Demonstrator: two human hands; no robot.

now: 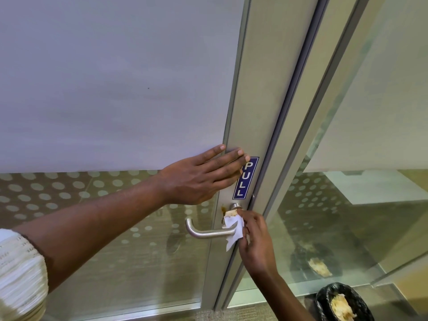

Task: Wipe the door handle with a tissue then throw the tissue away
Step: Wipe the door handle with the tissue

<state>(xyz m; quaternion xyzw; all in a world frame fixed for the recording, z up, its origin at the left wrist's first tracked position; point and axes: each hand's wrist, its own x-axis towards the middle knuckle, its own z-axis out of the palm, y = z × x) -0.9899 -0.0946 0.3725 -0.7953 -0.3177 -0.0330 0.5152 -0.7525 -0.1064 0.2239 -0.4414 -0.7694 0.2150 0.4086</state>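
A silver lever door handle point(203, 232) sticks out of the metal door frame point(252, 107), under a blue PULL sign point(245, 177). A brown stain point(223, 209) marks the frame beside the handle's round base. My right hand point(257, 242) pinches a white tissue point(232, 229), soiled brown at its top, against the handle near that base. My left hand point(203, 177) lies flat with straight fingers on the door, just above the handle and left of the sign.
A bin with a black liner point(324, 300) and crumpled paper inside stands on the floor at the lower right. The door's glass point(115, 77) is frosted above and dotted below. A fixed glass panel point(370, 181) runs along the right.
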